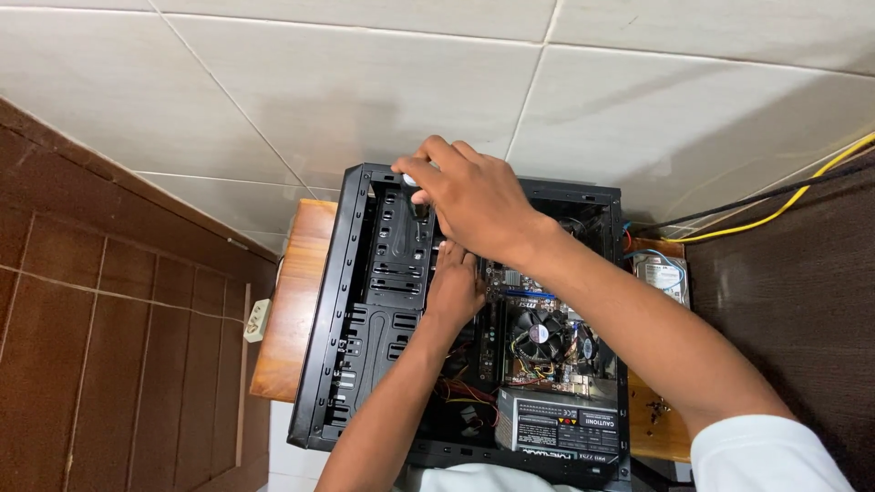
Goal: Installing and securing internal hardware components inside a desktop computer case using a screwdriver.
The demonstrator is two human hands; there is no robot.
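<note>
An open black computer case (337,301) lies on its side on a small wooden table (287,301). My right hand (469,200) is closed around the black handle of a screwdriver (417,202), held upright over the drive bays (392,264). Below it, my left hand (453,287) reaches inside the case, fingers resting next to the motherboard (529,337); what it touches is hidden. A round cooler fan (538,333) sits on the board, and a grey power supply (561,424) fills the near corner.
A hard drive (663,273) with a blue cable lies on the table to the right of the case. Yellow and black cables (784,200) run off to the right. A white power strip (257,319) hangs left of the table. Tiled wall behind, brown tiles at left.
</note>
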